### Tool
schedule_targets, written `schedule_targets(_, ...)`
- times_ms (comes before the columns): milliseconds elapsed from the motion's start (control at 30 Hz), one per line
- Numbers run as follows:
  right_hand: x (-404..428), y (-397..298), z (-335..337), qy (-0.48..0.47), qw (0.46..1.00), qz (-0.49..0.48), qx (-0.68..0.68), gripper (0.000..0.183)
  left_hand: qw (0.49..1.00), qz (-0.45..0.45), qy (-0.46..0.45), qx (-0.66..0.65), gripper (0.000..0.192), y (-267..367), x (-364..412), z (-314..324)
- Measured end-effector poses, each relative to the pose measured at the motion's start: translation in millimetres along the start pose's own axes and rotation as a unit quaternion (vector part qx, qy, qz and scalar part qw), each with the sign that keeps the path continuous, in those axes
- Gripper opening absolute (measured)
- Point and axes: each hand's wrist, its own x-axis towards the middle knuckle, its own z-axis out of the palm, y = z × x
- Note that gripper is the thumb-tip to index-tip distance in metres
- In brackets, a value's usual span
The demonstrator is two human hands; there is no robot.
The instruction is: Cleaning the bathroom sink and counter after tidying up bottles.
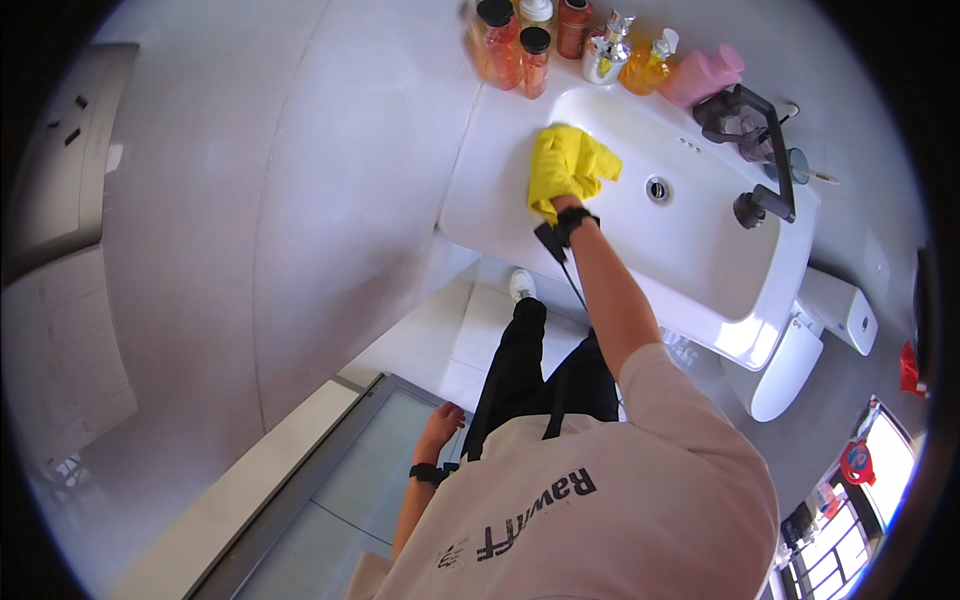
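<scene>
My right hand (565,202) holds a bunched yellow cloth (566,165) over the left end of a white washbasin (694,255). The cloth covers most of the fingers and lies across the basin's left rim and inner slope. A black strap (576,220) circles the right wrist, with a dark cord hanging from it. My left hand (444,424) hangs low beside my hip, its fingers loosely curled and nothing seen in it. Beneath it is a grey-framed glass panel (352,480). The metal drain (658,190) shows right of the cloth.
Along the basin's back edge stand black-capped bottles (535,64), a silver pump bottle (606,52), an amber pump bottle (646,69) and a tilted pink bottle (701,75). A dark faucet (780,150) rises at the right, near a bluish cup (796,165). Beyond is a toilet (787,367).
</scene>
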Motion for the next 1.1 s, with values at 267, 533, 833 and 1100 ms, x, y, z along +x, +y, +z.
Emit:
schedule_targets(267, 45, -5, -1, 0.010, 1.000, 0.026, 0.014, 0.045, 0.998, 0.036, 0.013, 0.052, 0.021, 15, 7, -11)
schedule_targets(533, -75, 21, -81, -0.024, 0.930, 0.041, 0.365, 0.045, 0.972, 0.172, 0.004, 0.161, 0.026, 118, 52, 14)
schedule_targets(833, -258, 220, -225, 0.046, 0.938, 0.164, 0.303, 0.050, 0.697, 0.463, 0.396, 0.378, 0.041, 339, 117, 78)
schedule_targets(1100, -146, 310, -273, 0.121, 0.984, 0.030, -0.131, 0.030, 0.686, 0.416, 0.442, 0.402, 0.056, 351, 155, 104)
